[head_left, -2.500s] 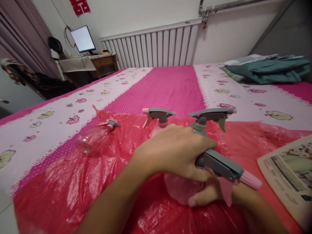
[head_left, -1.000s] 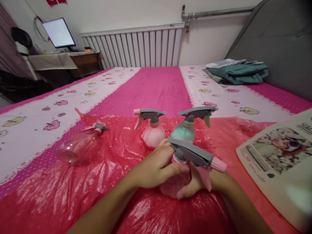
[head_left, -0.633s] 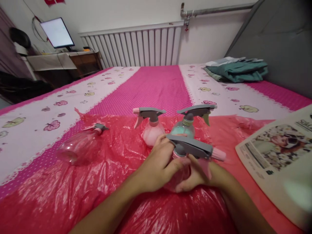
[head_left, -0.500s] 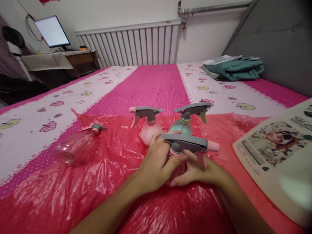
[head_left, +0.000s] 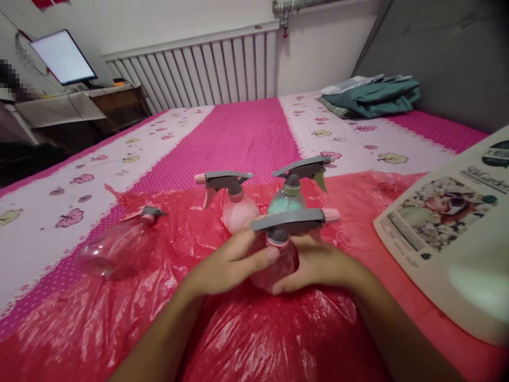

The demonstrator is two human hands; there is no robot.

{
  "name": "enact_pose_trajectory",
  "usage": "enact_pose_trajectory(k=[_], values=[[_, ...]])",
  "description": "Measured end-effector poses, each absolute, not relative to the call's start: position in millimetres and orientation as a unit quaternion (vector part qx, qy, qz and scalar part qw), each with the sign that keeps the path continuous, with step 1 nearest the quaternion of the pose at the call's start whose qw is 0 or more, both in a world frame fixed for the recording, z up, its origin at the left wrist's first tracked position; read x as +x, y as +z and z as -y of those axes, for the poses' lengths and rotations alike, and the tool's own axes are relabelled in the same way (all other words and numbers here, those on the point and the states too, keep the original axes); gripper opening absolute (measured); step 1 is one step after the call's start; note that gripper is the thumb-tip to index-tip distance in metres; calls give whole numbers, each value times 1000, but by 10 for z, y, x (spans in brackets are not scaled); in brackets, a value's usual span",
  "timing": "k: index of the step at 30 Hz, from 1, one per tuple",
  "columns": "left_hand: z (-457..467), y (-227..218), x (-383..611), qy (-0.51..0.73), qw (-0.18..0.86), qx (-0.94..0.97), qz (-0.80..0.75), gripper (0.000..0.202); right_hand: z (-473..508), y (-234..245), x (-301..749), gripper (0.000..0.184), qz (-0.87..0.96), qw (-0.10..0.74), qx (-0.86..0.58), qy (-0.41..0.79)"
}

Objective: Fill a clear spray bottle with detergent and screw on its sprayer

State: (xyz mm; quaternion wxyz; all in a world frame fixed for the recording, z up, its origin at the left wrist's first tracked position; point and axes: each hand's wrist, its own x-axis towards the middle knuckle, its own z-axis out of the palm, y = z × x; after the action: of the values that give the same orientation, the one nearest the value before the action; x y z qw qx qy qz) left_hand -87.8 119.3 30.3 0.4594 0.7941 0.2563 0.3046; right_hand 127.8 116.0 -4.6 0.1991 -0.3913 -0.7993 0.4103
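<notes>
A clear spray bottle with a grey and pink trigger head [head_left: 292, 222] stands upright before me, its pink nozzle pointing right. My left hand [head_left: 234, 262] wraps its left side, thumb just below the collar. Around the right side curls my right hand [head_left: 318, 262], thumb low on the body; its other fingers are partly hidden behind the bottle. Just beyond stand a spray bottle with pink contents [head_left: 239, 212] and one with green contents [head_left: 287, 201]. Over to the left, a clear spray bottle [head_left: 119, 246] lies on its side on the red plastic sheet [head_left: 159, 318].
A large cream jug [head_left: 429, 254] with a printed label leans in at the right. Folded green cloth [head_left: 374, 98] lies at the far right of the bed [head_left: 246, 132]. A radiator [head_left: 199, 74] lines the wall, and a monitor [head_left: 63, 57] stands on a desk at left.
The held bottle now stands more upright, and my left thumb has shifted to its left side below the collar. The whole view has shifted slightly.
</notes>
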Motion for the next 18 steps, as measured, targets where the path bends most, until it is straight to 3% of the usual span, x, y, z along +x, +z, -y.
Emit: enact_pose_trajectory(k=[10, 14, 18], values=[[-1193, 313, -764, 368, 361, 819, -250, 20, -1092, -41, 1405, 91, 711, 165, -447, 517], [-1120, 284, -700, 385, 353, 802, -289, 29, -1062, -4, 1400, 75, 688, 197, -415, 562], [-1077, 244, -649, 403, 335, 798, -297, 34, -1064, -78, 1431, 67, 717, 210, -404, 528]])
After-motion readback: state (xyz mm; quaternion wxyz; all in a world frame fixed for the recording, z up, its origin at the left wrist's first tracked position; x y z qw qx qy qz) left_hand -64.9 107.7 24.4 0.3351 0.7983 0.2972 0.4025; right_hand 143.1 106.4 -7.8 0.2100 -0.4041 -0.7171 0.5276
